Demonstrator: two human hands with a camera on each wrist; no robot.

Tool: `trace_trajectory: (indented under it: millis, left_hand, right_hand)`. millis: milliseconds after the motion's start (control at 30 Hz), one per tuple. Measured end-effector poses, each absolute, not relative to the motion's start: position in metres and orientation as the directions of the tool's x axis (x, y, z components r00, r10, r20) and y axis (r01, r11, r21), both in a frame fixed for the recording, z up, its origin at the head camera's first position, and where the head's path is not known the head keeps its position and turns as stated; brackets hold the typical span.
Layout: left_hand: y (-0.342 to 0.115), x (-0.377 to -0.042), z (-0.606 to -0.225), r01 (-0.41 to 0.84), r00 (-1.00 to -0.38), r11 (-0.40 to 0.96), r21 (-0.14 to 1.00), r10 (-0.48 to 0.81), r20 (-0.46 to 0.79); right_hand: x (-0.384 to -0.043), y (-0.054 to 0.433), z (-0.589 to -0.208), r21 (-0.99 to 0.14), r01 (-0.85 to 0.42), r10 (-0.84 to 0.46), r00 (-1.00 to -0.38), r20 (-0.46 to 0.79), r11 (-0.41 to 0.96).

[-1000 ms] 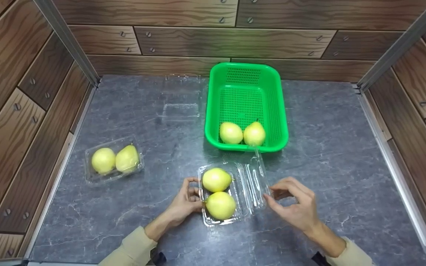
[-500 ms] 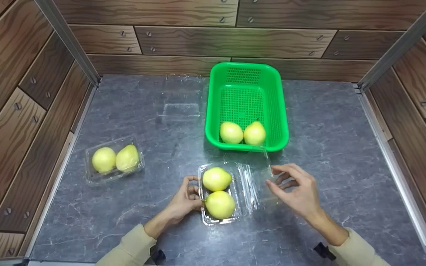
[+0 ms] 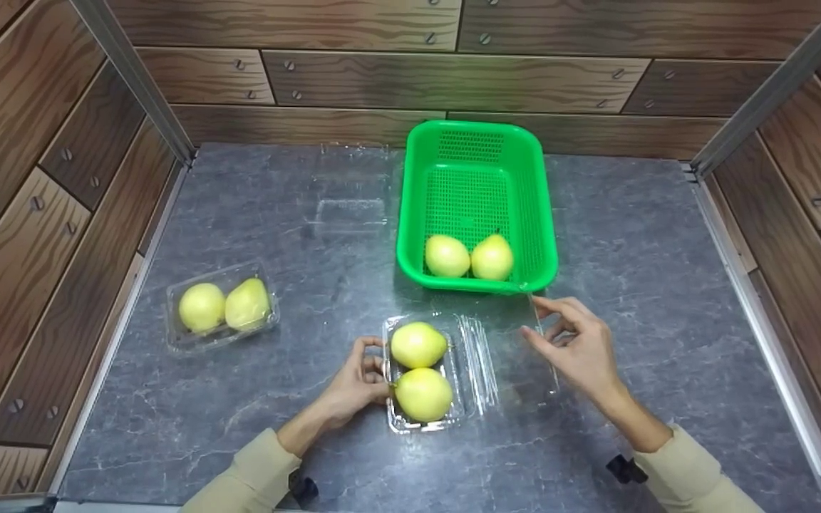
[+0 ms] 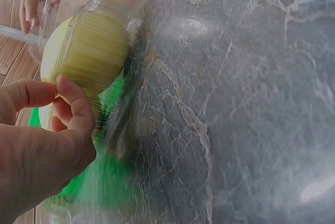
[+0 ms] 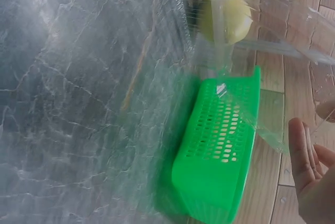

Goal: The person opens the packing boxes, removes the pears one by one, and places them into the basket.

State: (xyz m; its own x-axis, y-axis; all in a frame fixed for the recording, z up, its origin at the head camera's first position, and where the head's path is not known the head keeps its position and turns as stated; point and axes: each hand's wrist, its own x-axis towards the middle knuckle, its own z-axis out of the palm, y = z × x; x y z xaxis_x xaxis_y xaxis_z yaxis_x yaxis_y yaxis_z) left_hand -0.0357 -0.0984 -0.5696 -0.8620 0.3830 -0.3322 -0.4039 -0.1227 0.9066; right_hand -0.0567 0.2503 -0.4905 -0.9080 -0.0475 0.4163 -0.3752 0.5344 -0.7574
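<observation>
No text, label, brand, number or sign was legible in the head view, the left wrist view or the right wrist view. No surface bore a readable marking.

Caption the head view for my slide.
Left hand grips an open clear container with two pears; right hand holds its lid.

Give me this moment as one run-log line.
Left hand holds open container | right hand at edge of clear lid | two pears in open container | two more pears in green basket
</observation>
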Motion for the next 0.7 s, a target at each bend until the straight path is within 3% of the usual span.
trace_trajectory:
  millis: [467, 700]
  left_hand:
    - [-0.1, -0.039, -0.57, -0.395, -0.86, -0.106, 0.912, 0.393, -0.327]
    - [-0.1, -0.04, -0.568, -0.404, -0.856, -0.109, 0.908, 0.396, -0.333]
  right_hand:
    - [-0.057, 0.263, -0.502, -0.8, -0.285, 0.001, -0.942, 0.336, 0.528]
    - [-0.056, 0.27, -0.512, -0.787, -0.303, 0.009, -0.931, 0.365, 0.538]
